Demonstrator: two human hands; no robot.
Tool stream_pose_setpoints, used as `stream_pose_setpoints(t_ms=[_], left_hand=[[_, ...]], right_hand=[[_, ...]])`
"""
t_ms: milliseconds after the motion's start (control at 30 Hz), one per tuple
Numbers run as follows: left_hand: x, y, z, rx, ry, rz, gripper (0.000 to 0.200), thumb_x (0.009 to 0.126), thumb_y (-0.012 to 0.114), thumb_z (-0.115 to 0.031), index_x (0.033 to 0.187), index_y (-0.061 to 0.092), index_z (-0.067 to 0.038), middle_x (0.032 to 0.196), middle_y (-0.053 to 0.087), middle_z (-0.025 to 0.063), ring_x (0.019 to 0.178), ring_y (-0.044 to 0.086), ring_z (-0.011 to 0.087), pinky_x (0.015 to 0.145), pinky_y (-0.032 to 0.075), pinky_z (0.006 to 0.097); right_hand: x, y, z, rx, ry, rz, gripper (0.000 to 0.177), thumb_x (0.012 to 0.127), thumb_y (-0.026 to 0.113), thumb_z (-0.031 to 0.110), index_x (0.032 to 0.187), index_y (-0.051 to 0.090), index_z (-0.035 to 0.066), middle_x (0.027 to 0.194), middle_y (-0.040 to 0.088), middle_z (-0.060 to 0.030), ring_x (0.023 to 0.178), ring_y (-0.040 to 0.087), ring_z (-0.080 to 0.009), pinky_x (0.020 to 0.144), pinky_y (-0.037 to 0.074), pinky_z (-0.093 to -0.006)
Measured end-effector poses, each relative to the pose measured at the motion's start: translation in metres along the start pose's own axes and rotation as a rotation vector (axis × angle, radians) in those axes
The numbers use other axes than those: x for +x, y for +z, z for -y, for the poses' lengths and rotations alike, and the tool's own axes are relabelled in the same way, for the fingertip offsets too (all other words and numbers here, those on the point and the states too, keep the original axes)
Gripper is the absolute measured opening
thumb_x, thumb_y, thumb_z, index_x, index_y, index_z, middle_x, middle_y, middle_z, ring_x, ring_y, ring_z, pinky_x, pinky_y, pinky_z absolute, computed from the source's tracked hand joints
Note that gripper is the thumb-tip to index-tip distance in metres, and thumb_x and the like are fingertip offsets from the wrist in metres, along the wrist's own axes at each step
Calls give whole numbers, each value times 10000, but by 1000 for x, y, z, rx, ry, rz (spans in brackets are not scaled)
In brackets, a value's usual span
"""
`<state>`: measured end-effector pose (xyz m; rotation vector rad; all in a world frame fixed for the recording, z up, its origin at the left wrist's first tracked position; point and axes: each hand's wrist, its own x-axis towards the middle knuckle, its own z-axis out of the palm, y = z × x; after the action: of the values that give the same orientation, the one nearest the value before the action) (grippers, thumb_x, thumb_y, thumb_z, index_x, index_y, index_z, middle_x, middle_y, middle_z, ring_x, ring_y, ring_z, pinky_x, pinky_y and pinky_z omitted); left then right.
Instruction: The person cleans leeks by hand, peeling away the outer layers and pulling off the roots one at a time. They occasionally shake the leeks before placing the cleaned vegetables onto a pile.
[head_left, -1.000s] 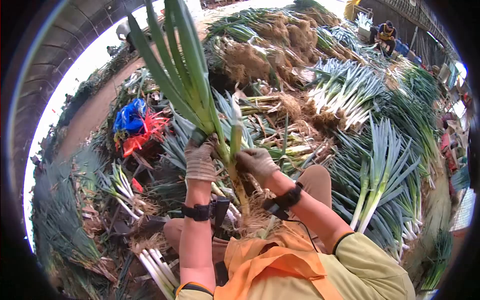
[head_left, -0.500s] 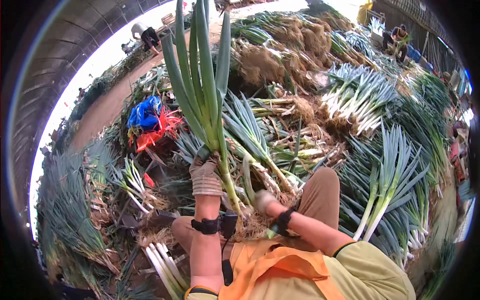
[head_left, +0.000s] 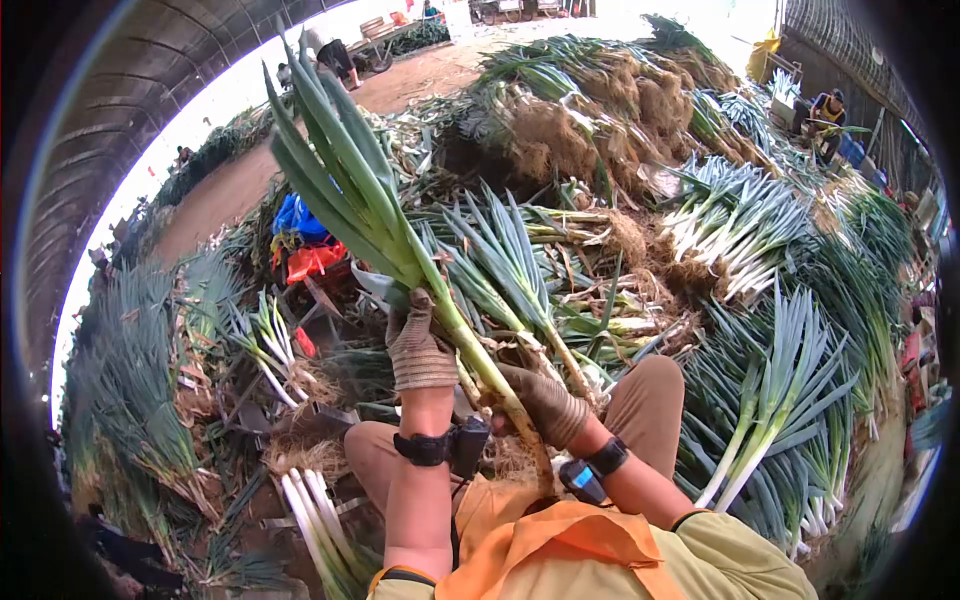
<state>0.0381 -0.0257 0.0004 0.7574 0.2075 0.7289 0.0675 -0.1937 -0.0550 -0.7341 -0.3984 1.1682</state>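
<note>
A large leek point(head_left: 455, 325) slants across the front of my body, its green leaves up at the left and its root end down near my orange apron. Gloved, my left hand point(head_left: 418, 343) is wrapped round the stalk just under the leaves. My right hand point(head_left: 545, 400), also gloved, is closed at the lower white part of the same leek, with some fingers hidden behind the stalk. Thin peeled layers hang near the stalk between the hands.
Leeks with green tops point(head_left: 500, 265) lie ahead of my knees. Cleaned leeks point(head_left: 735, 230) are heaped at the right, more leeks point(head_left: 775, 385) beside my right knee. White stalks point(head_left: 320, 520) lie at lower left. Blue and red plastic point(head_left: 300, 220) sits at left. A person point(head_left: 828, 112) sits at the far right.
The leek has tilted further left at the top, and its lower end has come nearer my body. My right hand has turned and now closes on the stalk. The view has shifted slightly.
</note>
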Motion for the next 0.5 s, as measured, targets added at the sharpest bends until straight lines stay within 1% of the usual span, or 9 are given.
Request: stream_pose_setpoints(t_ms=[33, 67, 167, 200, 233, 267, 400, 433, 500], left_hand=[[-3, 0, 1, 7, -1, -5, 385, 776, 623, -185, 1092, 488, -10, 1007, 578, 86, 818, 560, 167, 691, 473, 255], [-6, 3, 4, 61, 58, -16, 391, 775, 622, -236, 1078, 493, -24, 932, 583, 85, 756, 560, 165, 643, 474, 262], [-11, 2, 15, 179, 113, -41, 360, 811, 577, -290, 1053, 498, -35, 829, 593, 82, 663, 561, 152, 576, 464, 254], [-15, -4, 22, 218, 45, -41, 343, 825, 555, -290, 1046, 500, -33, 820, 593, 81, 652, 562, 149, 569, 460, 250], [-18, -13, 28, 262, -23, -42, 328, 838, 534, -289, 1039, 502, -32, 811, 594, 81, 642, 562, 147, 562, 456, 247], [-18, -21, 36, 170, -93, -135, 260, 824, 570, -241, 971, 518, -33, 852, 558, 13, 722, 510, 90, 591, 428, 220], [-24, -18, 37, 73, -176, -121, 201, 851, 515, -220, 920, 524, -31, 823, 549, 35, 726, 522, 123, 621, 434, 231], [-24, -23, 38, 185, -229, 42, 192, 846, 501, -203, 917, 522, -26, 827, 546, 46, 734, 522, 128, 637, 436, 229], [-21, -34, 42, 297, -278, 199, 184, 842, 488, -187, 914, 519, -20, 831, 544, 56, 743, 522, 133, 653, 438, 227]], right_hand=[[-1, 1, -3, -198, -28, 37, 406, 840, 528, 165, 1212, 426, 38, 898, 561, -45, 736, 530, -91, 631, 451, -221], [-2, 5, -7, -404, 63, -99, 385, 832, 536, 173, 1193, 458, 65, 756, 549, -2, 593, 489, -62, 512, 411, -199], [-6, 8, -23, -315, -50, -280, 345, 834, 543, 166, 1148, 483, 36, 773, 576, -21, 579, 506, -67, 522, 427, -200], [1, 2, -34, -371, -207, -327, 327, 833, 553, 166, 1130, 504, 37, 728, 552, 24, 562, 470, -33, 482, 383, -176], [0, 5, -30, -369, -205, -325, 327, 833, 553, 166, 1130, 504, 37, 728, 552, 24, 562, 470, -33, 482, 383, -176], [-1, 8, -24, -398, -151, -348, 329, 833, 555, 168, 1127, 506, 29, 729, 549, 31, 572, 467, -25, 482, 376, -167], [-2, 7, -20, -314, -137, -309, 303, 836, 549, 183, 1085, 523, 13, 647, 524, 16, 507, 449, -36, 434, 354, -174], [-5, 9, -17, -257, -112, -260, 290, 838, 543, 192, 1064, 530, 10, 615, 511, 4, 474, 440, -50, 416, 351, -184], [-12, 16, -9, -223, -88, -225, 276, 840, 533, 200, 1039, 535, 9, 596, 499, -6, 450, 431, -65, 401, 344, -194]])
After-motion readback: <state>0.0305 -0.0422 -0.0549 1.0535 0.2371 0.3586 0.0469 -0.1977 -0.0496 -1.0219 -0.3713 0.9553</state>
